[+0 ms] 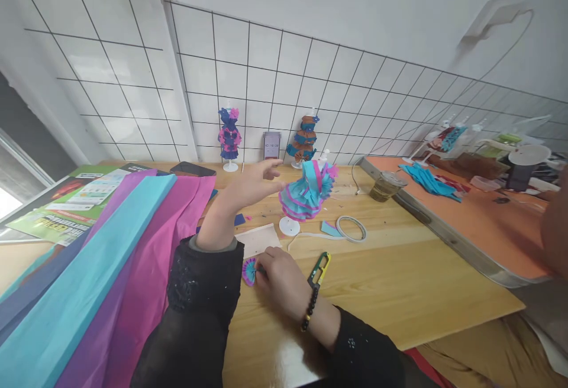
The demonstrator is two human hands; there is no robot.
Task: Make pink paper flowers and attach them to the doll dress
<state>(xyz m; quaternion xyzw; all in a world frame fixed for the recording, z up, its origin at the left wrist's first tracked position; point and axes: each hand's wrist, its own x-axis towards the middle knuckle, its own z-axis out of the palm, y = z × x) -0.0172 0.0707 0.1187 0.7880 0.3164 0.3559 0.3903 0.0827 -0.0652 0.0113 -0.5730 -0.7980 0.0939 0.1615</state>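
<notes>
My left hand (252, 186) reaches over the table with thumb and fingers apart, holding nothing. Just right of its fingertips, a small ruffled paper dress (306, 190) in light blue and pink hangs on a mini dress stand (290, 226) with a round white base. Lower down, my right hand (284, 281) is closed at the edge of a pleated paper fan (249, 271), blue with a purple rim; the fingertips are partly hidden. Beside the right wrist lies a green and yellow cutter (320, 268). A cream paper piece (260, 240) lies beyond the fan.
Long crepe paper sheets (146, 246) cover the left side. A tape roll (351, 229) and a cup of brown liquid (387, 187) stand rightward. Two dressed stands, one blue-pink (229, 136) and one brown-blue (304, 139), are by the wall. Part of another person (554, 228) shows at right.
</notes>
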